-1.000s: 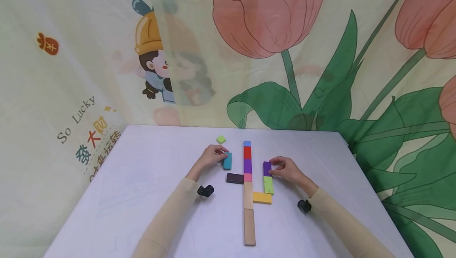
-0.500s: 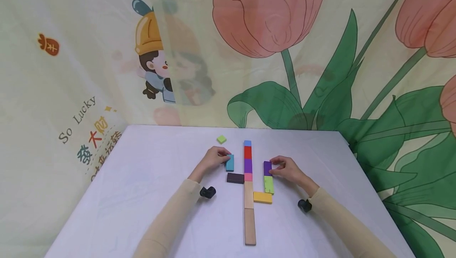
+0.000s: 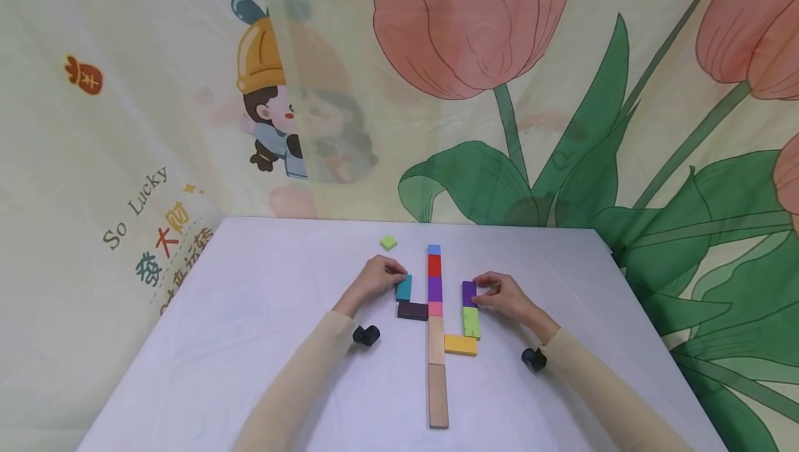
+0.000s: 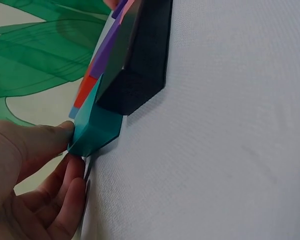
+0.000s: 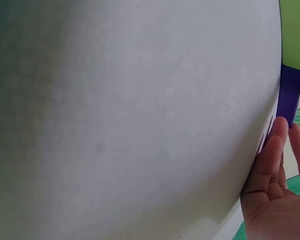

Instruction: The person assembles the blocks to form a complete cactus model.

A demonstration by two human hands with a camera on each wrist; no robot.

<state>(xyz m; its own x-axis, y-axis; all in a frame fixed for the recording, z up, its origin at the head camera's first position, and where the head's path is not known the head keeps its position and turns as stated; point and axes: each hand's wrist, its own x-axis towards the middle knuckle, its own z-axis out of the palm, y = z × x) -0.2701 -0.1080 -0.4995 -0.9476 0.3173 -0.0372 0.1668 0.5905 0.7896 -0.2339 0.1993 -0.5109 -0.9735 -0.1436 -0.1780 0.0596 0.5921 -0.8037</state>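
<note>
My left hand (image 3: pixel 374 276) pinches a teal block (image 3: pixel 404 287) by its far end. The teal block's near end meets the black block (image 3: pixel 413 310), which lies crosswise against the central column. In the left wrist view the teal block (image 4: pixel 97 125) tilts slightly against the black block (image 4: pixel 140 65), thumb on one side. To the right of the column, my right hand (image 3: pixel 501 294) holds a dark purple block (image 3: pixel 469 294) at its far end and right side. That block (image 5: pixel 290 92) sits end to end with a lime green block (image 3: pixel 471 322), whose near end is at a yellow block (image 3: pixel 460 345).
The central column runs from a blue block (image 3: pixel 433 249) through red (image 3: pixel 434 265), purple and pink blocks to two wooden blocks (image 3: pixel 438 396). A small green block (image 3: pixel 388 242) lies alone near the far edge of the white table (image 3: pixel 218 341).
My left hand has moved the teal block right and nearer, up to the black block, and turned it slightly. The right hand stays at the dark purple block.
</note>
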